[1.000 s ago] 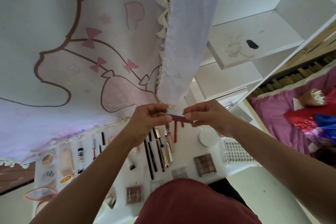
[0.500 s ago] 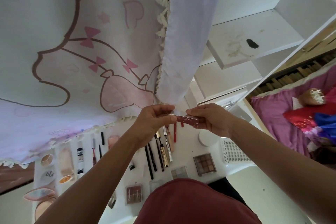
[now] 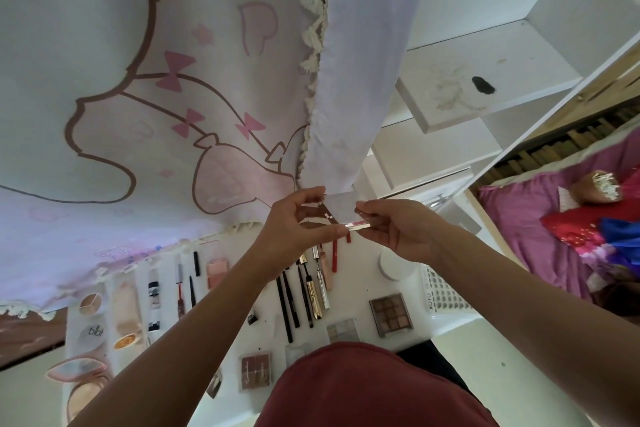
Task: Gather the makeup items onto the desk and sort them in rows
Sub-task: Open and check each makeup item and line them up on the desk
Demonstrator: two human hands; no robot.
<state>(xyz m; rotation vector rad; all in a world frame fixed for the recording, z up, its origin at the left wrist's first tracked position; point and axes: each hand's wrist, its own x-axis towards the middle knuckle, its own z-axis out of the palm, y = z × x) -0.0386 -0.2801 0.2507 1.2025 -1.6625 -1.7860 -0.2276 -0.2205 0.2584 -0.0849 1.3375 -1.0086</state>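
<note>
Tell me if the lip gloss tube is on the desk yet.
No: the lip gloss tube is off the desk, held level between left hand and right hand.

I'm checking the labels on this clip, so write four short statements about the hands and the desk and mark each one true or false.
1. The left hand and right hand both pinch a slim pink tube above the desk. True.
2. A round white jar sits on the desk next to the white basket. True.
3. The red pencil lies inside the basket. False: it lies on the desk, beside the gold and silver tubes.
4. The black pencils lie crossed over each other. False: they lie side by side in a row.
</note>
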